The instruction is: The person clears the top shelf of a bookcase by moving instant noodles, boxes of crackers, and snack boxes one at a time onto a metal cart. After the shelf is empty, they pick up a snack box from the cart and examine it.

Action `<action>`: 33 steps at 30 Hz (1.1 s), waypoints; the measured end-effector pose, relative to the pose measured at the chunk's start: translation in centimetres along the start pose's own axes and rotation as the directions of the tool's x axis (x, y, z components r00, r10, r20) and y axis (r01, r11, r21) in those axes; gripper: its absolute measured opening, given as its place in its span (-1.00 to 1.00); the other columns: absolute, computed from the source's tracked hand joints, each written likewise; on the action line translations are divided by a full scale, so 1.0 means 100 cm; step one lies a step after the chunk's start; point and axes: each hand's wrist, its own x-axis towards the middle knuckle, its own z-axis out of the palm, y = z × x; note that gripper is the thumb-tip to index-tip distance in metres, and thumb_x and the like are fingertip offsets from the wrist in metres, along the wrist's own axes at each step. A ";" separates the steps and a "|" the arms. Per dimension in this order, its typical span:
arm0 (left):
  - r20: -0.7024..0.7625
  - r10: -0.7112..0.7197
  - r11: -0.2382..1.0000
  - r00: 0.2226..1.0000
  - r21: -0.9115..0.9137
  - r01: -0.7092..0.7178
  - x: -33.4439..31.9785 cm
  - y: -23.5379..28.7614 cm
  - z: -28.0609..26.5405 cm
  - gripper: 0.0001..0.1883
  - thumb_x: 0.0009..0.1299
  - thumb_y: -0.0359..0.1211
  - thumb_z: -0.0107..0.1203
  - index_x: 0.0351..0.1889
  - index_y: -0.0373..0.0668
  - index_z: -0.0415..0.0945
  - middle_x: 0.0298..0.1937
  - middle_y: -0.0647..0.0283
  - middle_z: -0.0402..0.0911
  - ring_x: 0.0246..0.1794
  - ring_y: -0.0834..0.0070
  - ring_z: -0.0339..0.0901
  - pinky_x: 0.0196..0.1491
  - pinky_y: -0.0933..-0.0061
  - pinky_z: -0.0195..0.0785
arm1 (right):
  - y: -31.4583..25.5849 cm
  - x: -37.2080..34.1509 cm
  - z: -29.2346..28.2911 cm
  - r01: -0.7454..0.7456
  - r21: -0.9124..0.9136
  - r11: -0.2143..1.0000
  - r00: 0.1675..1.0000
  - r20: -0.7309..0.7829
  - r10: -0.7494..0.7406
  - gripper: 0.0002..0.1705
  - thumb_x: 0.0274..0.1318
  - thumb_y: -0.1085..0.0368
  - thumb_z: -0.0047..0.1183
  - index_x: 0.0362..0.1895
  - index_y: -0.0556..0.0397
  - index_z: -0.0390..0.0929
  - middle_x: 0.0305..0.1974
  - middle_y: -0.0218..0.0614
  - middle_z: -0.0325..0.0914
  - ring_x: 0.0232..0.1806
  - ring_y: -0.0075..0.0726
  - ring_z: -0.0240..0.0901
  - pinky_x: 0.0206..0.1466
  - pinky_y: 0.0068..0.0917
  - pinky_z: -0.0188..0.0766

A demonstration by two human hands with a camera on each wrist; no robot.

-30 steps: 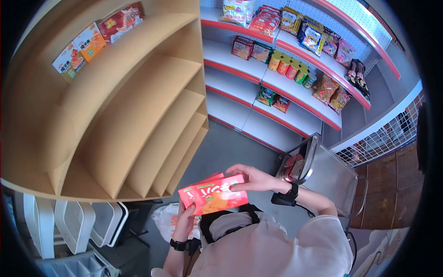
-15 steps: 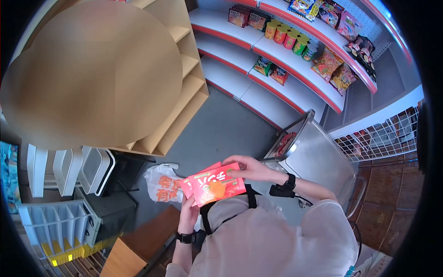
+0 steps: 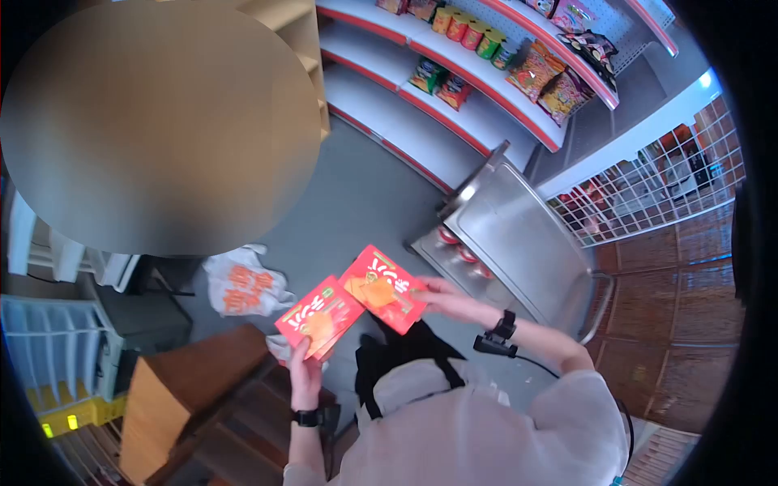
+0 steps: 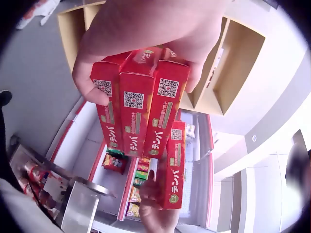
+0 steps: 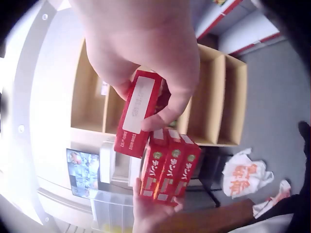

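Observation:
My left hand grips a stack of three red snack boxes printed with white Japanese letters and an orange cracker picture. In the left wrist view the three boxes stand side by side between thumb and fingers, QR codes showing on their narrow sides. My right hand holds a single red box of the same kind by its edge. From the right wrist, this box shows a white printed label on its side, close above the stack.
Wooden shelving stands at the left. White shelves with red edging hold snack bags and canisters. A metal cart stands at the right. On the floor lies a white plastic bag, beside a brown wooden piece.
One box, held by my right hand, has separated from the others and moved right. My left hand keeps the remaining stack, now lower left. The head view has turned toward the floor and right.

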 end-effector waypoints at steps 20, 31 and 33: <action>-0.528 -0.126 0.980 0.840 0.065 0.188 -0.129 -0.311 -0.148 -0.42 0.35 -0.10 0.03 0.24 -0.23 0.24 0.15 0.14 0.44 0.07 0.25 0.46 0.02 0.19 0.38 | 0.381 0.025 -0.364 0.292 0.424 0.857 0.682 -0.721 0.125 -0.57 0.20 0.05 0.09 0.06 -0.04 0.40 -0.08 -0.45 0.49 -0.02 -0.47 0.39 0.24 -0.36 0.30; -0.488 -0.230 0.903 0.842 0.215 0.372 -0.086 -0.401 -0.196 -0.29 0.30 -0.09 0.10 0.34 -0.18 0.13 0.27 0.17 0.33 0.24 0.26 0.34 0.20 0.15 0.27 | 0.379 0.086 -0.481 0.565 0.144 0.813 0.435 -0.889 -0.144 -0.74 0.31 0.19 -0.03 -0.04 0.06 0.45 -0.16 -0.39 0.55 -0.11 -0.49 0.48 0.01 -0.49 0.50; -0.461 -0.240 0.898 0.854 0.229 0.376 -0.075 -0.402 -0.197 -0.28 0.29 -0.10 0.11 0.34 -0.18 0.13 0.27 0.17 0.33 0.25 0.27 0.33 0.22 0.17 0.25 | 0.375 0.094 -0.502 0.572 0.115 0.812 0.391 -0.909 -0.147 -0.74 0.30 0.19 -0.02 -0.03 0.06 0.45 -0.16 -0.38 0.55 -0.11 -0.49 0.49 -0.03 -0.54 0.52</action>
